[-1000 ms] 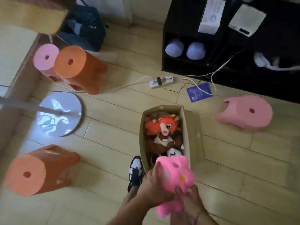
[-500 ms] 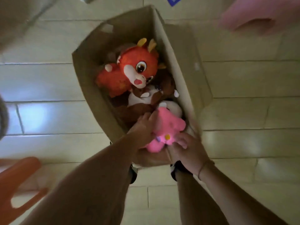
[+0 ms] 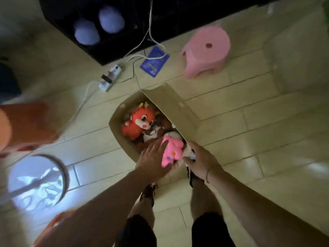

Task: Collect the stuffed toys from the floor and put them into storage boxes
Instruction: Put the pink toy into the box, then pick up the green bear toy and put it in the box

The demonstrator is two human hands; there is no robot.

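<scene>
An open cardboard box stands on the tiled floor just ahead of my feet. Inside lie an orange dragon toy, a brown and white toy and a white toy. A pink stuffed toy lies at the box's near end, on top of the others. My left hand rests with straight fingers against the pink toy's left side. My right hand hovers at the box's near right corner, fingers relaxed, just apart from the toy.
A pink stool stands beyond the box to the right, an orange stool lies at the left. A round fan base, a power strip with cables and a blue booklet lie on the floor. A black shelf lines the back.
The pink toy went from both hands down into the box's near end. My hands have loosened from it, and my head has lifted, widening the view.
</scene>
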